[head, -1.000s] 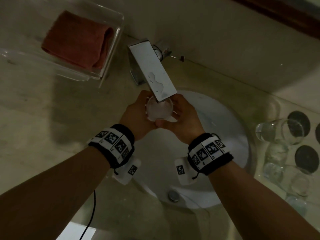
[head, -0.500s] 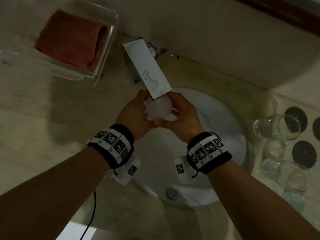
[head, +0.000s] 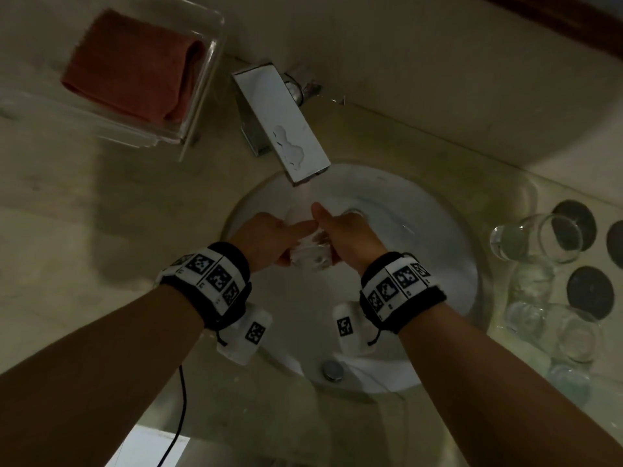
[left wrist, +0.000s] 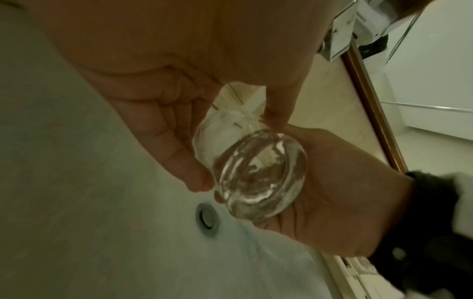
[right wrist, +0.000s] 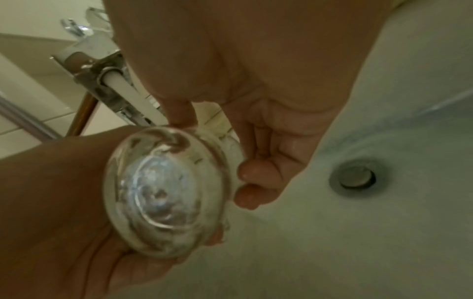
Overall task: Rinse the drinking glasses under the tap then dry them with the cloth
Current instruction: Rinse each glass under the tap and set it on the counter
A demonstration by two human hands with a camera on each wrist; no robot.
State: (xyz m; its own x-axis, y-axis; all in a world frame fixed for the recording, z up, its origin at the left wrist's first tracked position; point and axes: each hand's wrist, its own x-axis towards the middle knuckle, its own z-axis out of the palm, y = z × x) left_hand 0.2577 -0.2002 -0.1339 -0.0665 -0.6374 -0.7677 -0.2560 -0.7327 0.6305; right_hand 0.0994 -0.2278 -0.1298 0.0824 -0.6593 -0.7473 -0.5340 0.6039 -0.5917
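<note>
A clear drinking glass (head: 310, 253) is held low over the white sink (head: 438, 251), under the water running from the chrome tap (head: 283, 129). My left hand (head: 279, 241) grips its left side and my right hand (head: 344, 230) grips its right side, thumbs on top. Both wrist views show the thick glass base (left wrist: 261, 176) (right wrist: 166, 192) facing the wrists, with fingers (left wrist: 174, 141) (right wrist: 258, 161) curled round the wall. The red cloth (head: 135, 65) lies folded in a clear tray (head: 202, 106) at the back left.
Several other glasses (head: 536, 241) stand and lie on the counter right of the sink, among dark round coasters (head: 590, 291). The drain stopper (head: 332, 369) sits at the basin's near side. A black cable (head: 182, 406) hangs by my left arm.
Both hands have lowered the glass from right under the spout, down and toward me into the basin. The falling water is now visible between the spout and the glass.
</note>
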